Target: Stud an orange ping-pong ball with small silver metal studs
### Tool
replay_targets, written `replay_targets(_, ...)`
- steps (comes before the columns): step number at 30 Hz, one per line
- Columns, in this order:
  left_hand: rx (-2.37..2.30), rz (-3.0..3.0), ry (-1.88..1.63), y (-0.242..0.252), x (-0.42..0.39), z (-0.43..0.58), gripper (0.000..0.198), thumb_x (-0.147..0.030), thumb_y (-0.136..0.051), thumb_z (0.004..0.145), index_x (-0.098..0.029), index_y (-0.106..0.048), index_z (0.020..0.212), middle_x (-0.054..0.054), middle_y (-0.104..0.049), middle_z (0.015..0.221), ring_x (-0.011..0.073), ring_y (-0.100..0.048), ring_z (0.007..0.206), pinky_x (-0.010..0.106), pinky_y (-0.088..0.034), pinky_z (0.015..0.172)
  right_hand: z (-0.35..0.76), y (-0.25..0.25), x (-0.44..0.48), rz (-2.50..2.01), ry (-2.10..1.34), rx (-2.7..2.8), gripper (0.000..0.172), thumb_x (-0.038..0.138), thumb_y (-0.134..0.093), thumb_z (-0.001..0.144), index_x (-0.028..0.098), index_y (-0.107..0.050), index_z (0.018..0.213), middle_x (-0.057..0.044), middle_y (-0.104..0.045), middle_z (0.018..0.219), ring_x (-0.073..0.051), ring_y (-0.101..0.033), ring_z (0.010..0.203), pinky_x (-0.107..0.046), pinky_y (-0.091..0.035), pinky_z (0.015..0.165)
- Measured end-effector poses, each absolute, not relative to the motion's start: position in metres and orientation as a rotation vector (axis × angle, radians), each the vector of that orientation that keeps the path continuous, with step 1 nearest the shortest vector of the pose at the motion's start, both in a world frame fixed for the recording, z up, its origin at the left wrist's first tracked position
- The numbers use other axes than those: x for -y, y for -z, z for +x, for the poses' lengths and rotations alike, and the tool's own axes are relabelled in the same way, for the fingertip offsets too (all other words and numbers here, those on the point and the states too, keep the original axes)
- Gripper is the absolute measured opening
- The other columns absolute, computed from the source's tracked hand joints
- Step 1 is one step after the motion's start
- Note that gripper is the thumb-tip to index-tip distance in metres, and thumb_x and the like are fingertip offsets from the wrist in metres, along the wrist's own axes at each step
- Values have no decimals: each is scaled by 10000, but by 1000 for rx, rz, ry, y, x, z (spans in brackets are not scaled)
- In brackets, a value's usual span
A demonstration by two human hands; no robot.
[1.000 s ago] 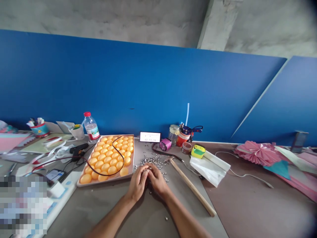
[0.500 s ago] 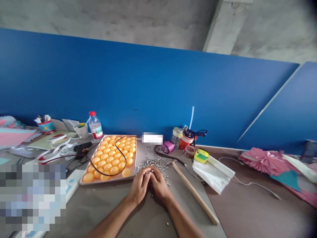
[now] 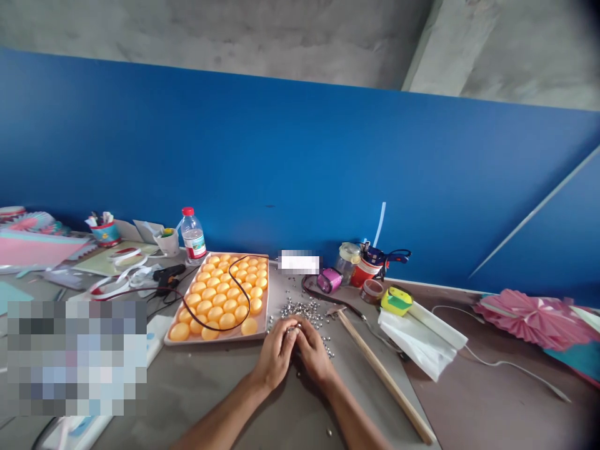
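Observation:
My left hand and my right hand meet low over the grey table, fingers curled together with the thumbs side by side. What they hold, if anything, is hidden between the fingers. Just beyond them lies a spread of small shiny metal beads. A tray of orange balls stands left of my hands, with a dark cord lying across it. Right of my hands rests a hammer with a wooden handle, its head near the beads.
Behind the beads are a purple object, a clear jar and a red cup of tools. White sheeting and pink folded paper lie right. A bottle and a glue gun are left.
The whole view has shifted, so the table things appear farther right. My hands remain together in front of the beads, with their fingers still curled.

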State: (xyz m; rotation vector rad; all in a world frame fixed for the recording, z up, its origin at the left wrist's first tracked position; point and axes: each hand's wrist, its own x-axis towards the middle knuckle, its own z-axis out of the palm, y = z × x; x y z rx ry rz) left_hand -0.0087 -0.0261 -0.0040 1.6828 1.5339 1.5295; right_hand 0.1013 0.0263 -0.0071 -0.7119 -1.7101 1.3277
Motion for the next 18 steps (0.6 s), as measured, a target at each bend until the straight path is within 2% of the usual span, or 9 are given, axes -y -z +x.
replay_targets(8,-1465,1695,-1507,0,31,-6,277,-300,-339,922,-167,-531,1071,105,-599,1059,185,-552,996,353,-440,897,106,16,-21,-781,-1052,1841,361,335,-387,901,180,-530,1194,-87,-621,1153,-187,-571,1074,-303,-441,939)
replay_targets(18,-1435,1639,-1473,-3,37,-4,277,-288,-322,924,-183,-510,1098,112,-585,1069,191,-547,993,339,-458,877,108,20,-13,-891,-906,1937,403,265,-357,902,180,-473,1278,-91,-639,1140,-190,-606,1044,-282,-496,868)
